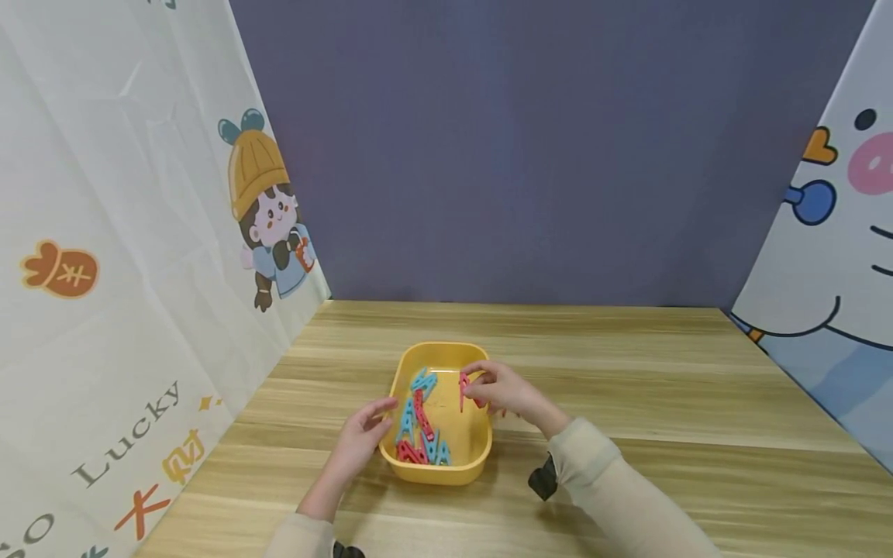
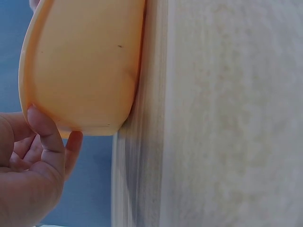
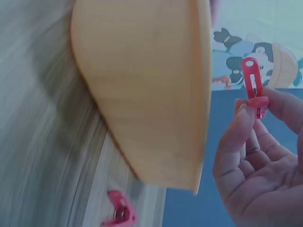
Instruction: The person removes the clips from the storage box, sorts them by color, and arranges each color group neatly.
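Note:
A yellow plastic basin [image 1: 446,474] stands on the wooden table. Several blue clothespins [image 1: 407,421] and red clothespins [image 1: 422,415] lie along its left side and near corner. Over the right part of the basin, my right hand [image 1: 504,387] pinches a red clothespin [image 3: 252,85] between thumb and fingertips, above rim height in the right wrist view. On the other side, my left hand [image 1: 361,434] rests its fingertips at the left rim, fingers loosely bent. The left wrist view shows one fingertip [image 2: 34,112] against the outer wall just under the rim.
Another red clothespin [image 3: 120,210] lies on the table beside the basin's right side. A grey-blue panel [image 1: 530,155] closes off the back. White printed sheets stand at left [image 1: 139,232] and right [image 1: 823,271]. Wood tabletop [image 1: 663,372] extends right of the basin.

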Motion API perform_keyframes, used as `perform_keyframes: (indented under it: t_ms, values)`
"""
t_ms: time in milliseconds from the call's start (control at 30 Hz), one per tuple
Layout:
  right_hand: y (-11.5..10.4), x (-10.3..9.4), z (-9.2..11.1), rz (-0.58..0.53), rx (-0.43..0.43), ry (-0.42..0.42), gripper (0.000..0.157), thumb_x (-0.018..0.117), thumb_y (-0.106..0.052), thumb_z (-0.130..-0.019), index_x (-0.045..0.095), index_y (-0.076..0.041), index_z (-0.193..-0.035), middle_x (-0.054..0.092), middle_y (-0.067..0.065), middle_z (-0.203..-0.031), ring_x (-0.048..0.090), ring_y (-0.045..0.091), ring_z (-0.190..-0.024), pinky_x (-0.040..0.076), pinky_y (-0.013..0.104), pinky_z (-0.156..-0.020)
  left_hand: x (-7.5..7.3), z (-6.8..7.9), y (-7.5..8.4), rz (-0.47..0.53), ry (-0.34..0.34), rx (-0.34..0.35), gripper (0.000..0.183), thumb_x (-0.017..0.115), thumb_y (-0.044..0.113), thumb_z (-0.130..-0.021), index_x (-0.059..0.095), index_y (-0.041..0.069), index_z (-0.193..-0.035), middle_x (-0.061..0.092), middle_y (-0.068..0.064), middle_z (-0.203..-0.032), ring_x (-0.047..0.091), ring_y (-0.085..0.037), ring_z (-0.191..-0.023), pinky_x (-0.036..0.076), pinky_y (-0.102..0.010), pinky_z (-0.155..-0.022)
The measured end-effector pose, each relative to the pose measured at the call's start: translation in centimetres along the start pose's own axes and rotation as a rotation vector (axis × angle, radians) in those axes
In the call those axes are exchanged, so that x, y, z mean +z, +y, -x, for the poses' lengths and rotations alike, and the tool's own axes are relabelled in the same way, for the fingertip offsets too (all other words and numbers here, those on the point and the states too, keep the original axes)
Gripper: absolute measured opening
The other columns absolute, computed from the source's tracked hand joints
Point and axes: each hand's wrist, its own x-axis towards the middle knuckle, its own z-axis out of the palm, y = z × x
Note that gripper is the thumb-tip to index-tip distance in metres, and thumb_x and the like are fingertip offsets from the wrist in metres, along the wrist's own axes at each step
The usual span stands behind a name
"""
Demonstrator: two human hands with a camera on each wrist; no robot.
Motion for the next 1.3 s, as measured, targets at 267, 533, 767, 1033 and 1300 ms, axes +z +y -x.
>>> perform_keyframes:
  t_ms: [267, 533, 767, 1033, 1300]
  values:
    - [1.4, -1.6, 0.4, -0.045, -0.026, 0.010, 0.039, 0.062, -0.017, -0.088, 0.052, -0.001, -0.121, 0.060, 0.017, -0.091, 0.055, 0.024, -0.064, 0.049, 0.044, -0.053, 0.1, -0.1, -0.1, 0.017, 0.003, -0.043, 0.030, 0.051, -0.001, -0.090, 0.056, -0.002, -0.120, 0.043, -0.024, -0.132, 0.055, -0.038, -0.100, 0.052, -0.034, -0.063]
    - [2.7, -3.3, 0.6, -0.118, -0.020, 0.042, 0.043, 0.061, -0.011, -0.088, 0.046, 0.006, -0.125, 0.064, 0.014, -0.091, 0.060, 0.035, -0.067, 0.049, 0.039, -0.053, 0.1, -0.2, -0.4, -0.022, 0.016, -0.011, 0.029, 0.052, -0.001, -0.090, 0.058, 0.000, -0.119, 0.046, -0.021, -0.131, 0.050, -0.038, -0.111, 0.051, -0.035, -0.075]
    - [4.0, -4.6, 0.8, -0.096, 0.031, 0.096, 0.044, 0.061, -0.014, -0.088, 0.045, 0.006, -0.125, 0.061, 0.021, -0.098, 0.057, 0.024, -0.069, 0.049, 0.037, -0.060, 0.1, -0.2, -0.4, -0.038, 0.017, -0.014, 0.028, 0.052, 0.001, -0.091, 0.058, 0.001, -0.119, 0.046, -0.021, -0.131, 0.048, -0.039, -0.113, 0.051, -0.033, -0.073]
    - [3.7, -5.3, 1.7, -0.090, 0.033, 0.110, 0.038, 0.058, -0.009, -0.089, 0.047, 0.006, -0.122, 0.062, 0.008, -0.082, 0.055, 0.018, -0.064, 0.048, 0.034, -0.055, 0.1, -0.2, -0.5, -0.044, 0.019, -0.013, 0.028, 0.053, 0.001, -0.091, 0.058, 0.001, -0.118, 0.046, -0.021, -0.131, 0.048, -0.039, -0.113, 0.051, -0.035, -0.074]
    - [5.7, -5.9, 1.3, -0.095, 0.050, 0.122, 0.038, 0.060, -0.014, -0.090, 0.048, 0.002, -0.122, 0.062, 0.013, -0.084, 0.055, 0.019, -0.065, 0.045, 0.032, -0.054, 0.1, -0.2, -0.4, -0.038, 0.019, -0.021, 0.028, 0.053, 0.002, -0.091, 0.058, 0.001, -0.119, 0.047, -0.021, -0.130, 0.049, -0.038, -0.111, 0.051, -0.033, -0.068]
